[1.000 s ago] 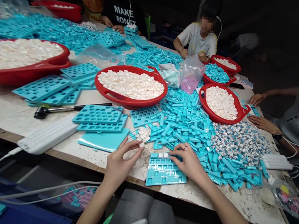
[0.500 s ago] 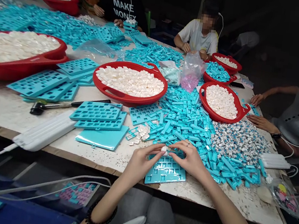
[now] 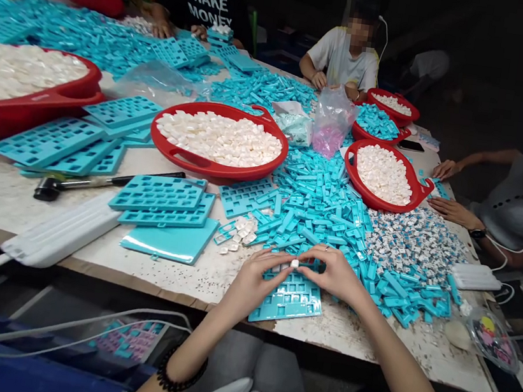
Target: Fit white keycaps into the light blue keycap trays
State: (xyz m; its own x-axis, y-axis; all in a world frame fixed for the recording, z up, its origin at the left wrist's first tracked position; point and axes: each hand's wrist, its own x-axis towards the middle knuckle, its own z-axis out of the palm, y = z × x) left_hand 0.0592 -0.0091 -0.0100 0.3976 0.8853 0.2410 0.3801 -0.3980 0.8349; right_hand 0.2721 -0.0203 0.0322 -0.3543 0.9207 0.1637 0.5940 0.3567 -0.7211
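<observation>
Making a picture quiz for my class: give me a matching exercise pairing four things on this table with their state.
Things:
1. small white cap
2. middle red basin
3. plastic bag
4. phone

States:
A. see-through, pink pieces inside
B. between the fingertips of the left hand and right hand
C. dark, lying flat
D. heaped with white pieces

Pairs: 1-B, 2-D, 3-A, 4-C

Turquoise plastic keycap tray (image 3: 287, 300) on white wooden table (image 3: 349, 333), near edge; loose turquoise plastic strips (image 3: 322, 210) behind, right; red oval plastic basin (image 3: 212, 167) of white keycaps (image 3: 218, 139) farther back, left.
</observation>
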